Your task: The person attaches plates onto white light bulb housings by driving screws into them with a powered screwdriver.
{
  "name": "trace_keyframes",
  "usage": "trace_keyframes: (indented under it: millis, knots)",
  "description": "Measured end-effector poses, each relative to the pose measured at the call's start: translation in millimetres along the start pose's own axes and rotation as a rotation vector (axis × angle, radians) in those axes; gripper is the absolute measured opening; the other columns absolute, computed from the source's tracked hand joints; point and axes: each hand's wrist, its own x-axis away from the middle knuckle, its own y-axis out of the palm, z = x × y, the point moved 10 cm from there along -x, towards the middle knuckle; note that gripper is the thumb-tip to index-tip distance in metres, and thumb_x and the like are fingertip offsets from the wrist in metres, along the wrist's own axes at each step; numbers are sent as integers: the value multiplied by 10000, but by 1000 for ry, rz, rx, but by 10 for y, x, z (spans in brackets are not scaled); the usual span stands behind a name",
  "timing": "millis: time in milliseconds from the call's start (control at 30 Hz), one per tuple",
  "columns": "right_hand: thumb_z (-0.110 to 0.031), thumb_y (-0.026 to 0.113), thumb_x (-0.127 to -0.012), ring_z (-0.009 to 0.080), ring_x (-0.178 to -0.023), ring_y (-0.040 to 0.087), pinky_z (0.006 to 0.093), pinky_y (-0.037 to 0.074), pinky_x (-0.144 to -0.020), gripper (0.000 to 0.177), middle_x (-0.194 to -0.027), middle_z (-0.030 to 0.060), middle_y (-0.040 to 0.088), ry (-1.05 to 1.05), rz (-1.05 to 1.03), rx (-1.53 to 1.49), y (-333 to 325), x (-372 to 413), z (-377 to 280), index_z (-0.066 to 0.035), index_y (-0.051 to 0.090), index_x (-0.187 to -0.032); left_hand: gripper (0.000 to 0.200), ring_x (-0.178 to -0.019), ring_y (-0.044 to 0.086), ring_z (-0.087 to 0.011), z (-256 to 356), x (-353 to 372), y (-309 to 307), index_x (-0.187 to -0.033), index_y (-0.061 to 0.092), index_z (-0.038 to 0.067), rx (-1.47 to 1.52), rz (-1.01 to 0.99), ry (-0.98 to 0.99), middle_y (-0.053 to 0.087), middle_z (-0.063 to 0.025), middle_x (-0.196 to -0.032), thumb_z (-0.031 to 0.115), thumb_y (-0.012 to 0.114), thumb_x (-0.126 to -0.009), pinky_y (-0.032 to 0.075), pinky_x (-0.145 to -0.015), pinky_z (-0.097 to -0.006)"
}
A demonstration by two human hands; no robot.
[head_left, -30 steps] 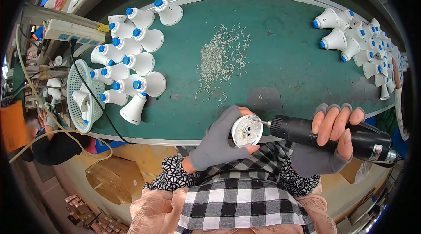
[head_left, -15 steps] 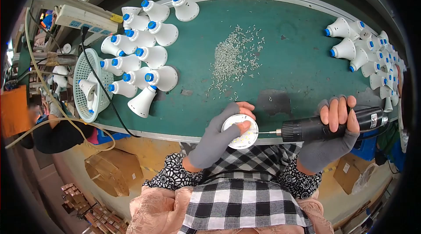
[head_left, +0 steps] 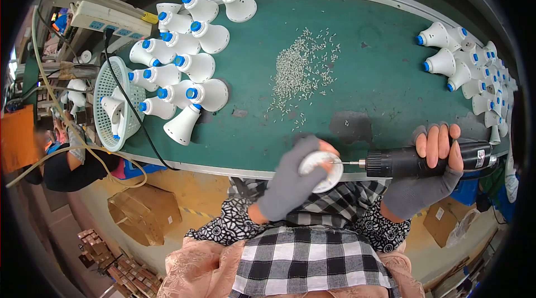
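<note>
My left hand (head_left: pixel 287 180), in a grey fingerless glove and blurred by motion, grips a white LED bulb (head_left: pixel 331 179) with its round board face turned up. The thumb presses on that face. My right hand (head_left: pixel 430 189), gloved likewise, is wrapped around a black electric screwdriver (head_left: pixel 393 164) held level. Its thin bit (head_left: pixel 350 162) points left and reaches the bulb face near the fingers; whether a screw sits at the tip is too blurred to tell. Beyond my hands, a pile of small screws (head_left: pixel 296 69) is spread over the green table (head_left: pixel 245 147).
White bulb housings with blue-capped ends (head_left: pixel 212 38) stand at the left, and several more (head_left: pixel 441 62) at the right. A pale green basket (head_left: pixel 114 144) holds more white parts. A black cable (head_left: pixel 134 113) runs from the power strip (head_left: pixel 106 18) past the basket to the table edge.
My left hand has moved right with the bulb and now looks smeared. My right hand and the screwdriver have shifted slightly right. The whole view has shifted a little.
</note>
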Motion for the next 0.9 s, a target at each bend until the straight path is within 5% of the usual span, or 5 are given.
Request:
trace_keyframes:
  millis: [133,333,433,567,900]
  knots:
    - [-91,499,-904,78,-580,397,265,383,-610,184,-713,-29,345,35,-33,-134,21,-57,-42,-28,432,-1064,227,-999,561,-158,100,50,120,-1038,631,30,-253,-17,163,592,-84,-1013,144,626,-841,448,-862,-296]
    - [-87,497,-910,77,-555,403,276,393,-568,202,-707,-20,359,584,-61,-314,-18,-203,525,11,454,-1081,238,-804,626,-101,-110,9,-121,-1070,613,26,268,67,-207,642,-47,-921,210,567,-926,501,-724,-242]
    - [-101,561,-868,96,-545,450,262,404,-558,264,-694,-4,452,729,-112,154,-78,-120,862,12,480,-1093,252,-819,616,-86,-130,-63,-172,-1101,583,21,417,76,-227,638,-42,-925,206,553,-932,494,-725,-231]
    - [-139,643,-843,93,-570,516,252,403,-550,301,-708,17,542,935,-369,760,0,74,1110,2,516,-1077,226,-886,599,-90,-9,-312,-257,-1094,550,28,216,125,-77,624,-45,-980,199,514,-950,484,-768,-234]
    - [-244,790,-763,87,-591,549,237,452,-546,416,-781,44,578,949,-330,1174,-226,178,1147,-5,551,-1006,262,-809,605,-133,67,-312,-170,-1077,567,10,212,131,94,630,-100,-877,247,503,-985,489,-712,-287]
